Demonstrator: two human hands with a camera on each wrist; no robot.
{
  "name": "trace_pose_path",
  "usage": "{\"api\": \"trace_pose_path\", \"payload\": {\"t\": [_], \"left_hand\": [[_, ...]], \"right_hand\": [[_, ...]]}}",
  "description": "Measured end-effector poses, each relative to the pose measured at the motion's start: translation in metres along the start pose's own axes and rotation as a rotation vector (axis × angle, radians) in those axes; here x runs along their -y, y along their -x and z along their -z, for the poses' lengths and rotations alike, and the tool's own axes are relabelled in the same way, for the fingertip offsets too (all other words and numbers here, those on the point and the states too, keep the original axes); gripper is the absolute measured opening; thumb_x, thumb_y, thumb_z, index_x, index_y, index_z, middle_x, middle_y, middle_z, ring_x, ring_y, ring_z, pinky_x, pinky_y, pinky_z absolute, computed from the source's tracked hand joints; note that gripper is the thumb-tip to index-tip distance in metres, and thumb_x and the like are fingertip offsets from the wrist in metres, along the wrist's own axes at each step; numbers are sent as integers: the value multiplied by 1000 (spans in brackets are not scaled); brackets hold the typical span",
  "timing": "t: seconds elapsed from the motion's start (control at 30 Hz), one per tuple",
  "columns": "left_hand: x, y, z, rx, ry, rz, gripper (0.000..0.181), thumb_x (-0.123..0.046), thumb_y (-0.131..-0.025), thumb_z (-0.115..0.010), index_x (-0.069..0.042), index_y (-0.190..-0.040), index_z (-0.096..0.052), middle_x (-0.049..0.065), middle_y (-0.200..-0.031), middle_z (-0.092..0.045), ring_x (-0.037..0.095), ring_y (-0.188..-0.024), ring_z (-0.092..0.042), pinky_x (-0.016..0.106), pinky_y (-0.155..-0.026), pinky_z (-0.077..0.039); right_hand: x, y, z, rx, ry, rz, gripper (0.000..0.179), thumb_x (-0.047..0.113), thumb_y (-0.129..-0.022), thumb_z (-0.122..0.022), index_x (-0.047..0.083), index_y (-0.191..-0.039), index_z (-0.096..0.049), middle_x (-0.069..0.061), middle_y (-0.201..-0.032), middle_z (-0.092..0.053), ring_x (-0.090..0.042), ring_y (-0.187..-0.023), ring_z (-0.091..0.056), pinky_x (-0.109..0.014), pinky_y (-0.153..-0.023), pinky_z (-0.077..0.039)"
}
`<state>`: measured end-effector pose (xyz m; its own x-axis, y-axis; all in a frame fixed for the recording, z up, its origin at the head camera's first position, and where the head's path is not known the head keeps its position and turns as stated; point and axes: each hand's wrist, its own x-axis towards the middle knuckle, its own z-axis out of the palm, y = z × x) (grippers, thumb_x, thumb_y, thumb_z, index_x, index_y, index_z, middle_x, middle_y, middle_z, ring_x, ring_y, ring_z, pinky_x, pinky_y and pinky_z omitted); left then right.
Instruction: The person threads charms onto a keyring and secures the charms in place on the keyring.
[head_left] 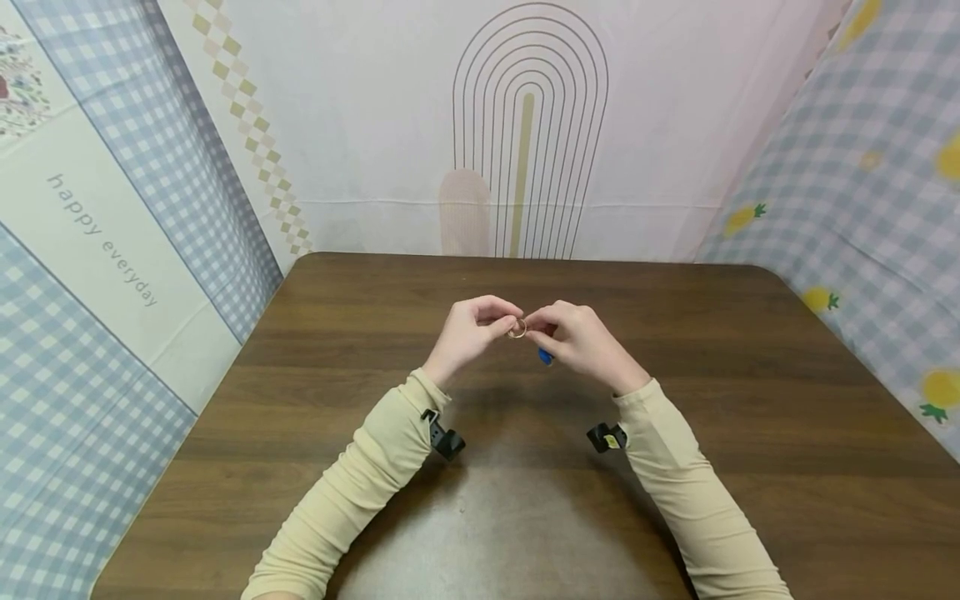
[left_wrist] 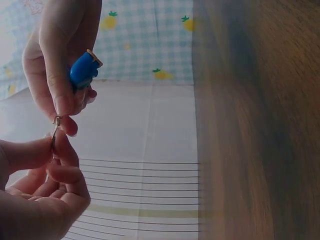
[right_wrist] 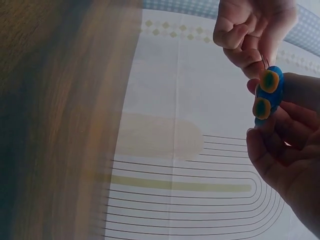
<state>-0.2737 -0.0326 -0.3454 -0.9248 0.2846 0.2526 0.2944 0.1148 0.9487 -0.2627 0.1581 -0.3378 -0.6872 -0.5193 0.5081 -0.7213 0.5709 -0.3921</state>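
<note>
My left hand (head_left: 468,337) pinches a small metal key ring (head_left: 517,337) between thumb and fingers, raised over the table. From the other side my right hand (head_left: 581,337) meets it, thumb and forefinger pinching at the ring's edge. A blue figure charm (head_left: 545,357) hangs at the right hand's palm side. In the right wrist view the charm (right_wrist: 276,95) shows two rounded orange parts with teal centres. The left wrist view has the ring (left_wrist: 54,131) edge-on between both hands' fingertips, with the blue charm (left_wrist: 82,71) beside the right fingers. Fingers partly cover the ring.
A dark brown wooden table (head_left: 360,333) lies below the hands. Behind it hangs a white cloth (head_left: 375,125) with arch lines; checked cloths (head_left: 862,183) stand at both sides. A black wrist camera (head_left: 447,442) is strapped to each sleeve.
</note>
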Motion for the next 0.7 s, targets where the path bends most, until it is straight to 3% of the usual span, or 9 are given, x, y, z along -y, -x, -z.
{"api": "trace_pose_path", "payload": {"t": [0.3,0.5,0.7], "left_hand": [[-2,0,0,4,107,121,29,-1,-84,-71,0,-111,-62,7,-88,-68,5,-76,-65,28,-77,-55],[0,-2,1,-51,85,118,25,-2,-86,-70,0,-110,-65,21,-102,-71,9,-81,-69,26,-74,-57],[0,-2,1,-52,75,101,21,-4,-87,-69,1,-107,-65,23,-103,-71,7,-78,-69,22,-70,-55]], "right_hand": [[2,-1,1,12,18,-34,13,7,-87,-71,4,-99,-72,-5,-82,-70,-14,-76,-61,-36,-69,-55],[1,-2,0,2,5,-25,15,5,-86,-71,3,-101,-71,-5,-81,-69,-14,-75,-63,-37,-70,-56],[0,-1,0,-4,-1,-5,15,4,-85,-72,3,-100,-71,-5,-83,-70,-14,-76,-63,-34,-70,-56]]}}
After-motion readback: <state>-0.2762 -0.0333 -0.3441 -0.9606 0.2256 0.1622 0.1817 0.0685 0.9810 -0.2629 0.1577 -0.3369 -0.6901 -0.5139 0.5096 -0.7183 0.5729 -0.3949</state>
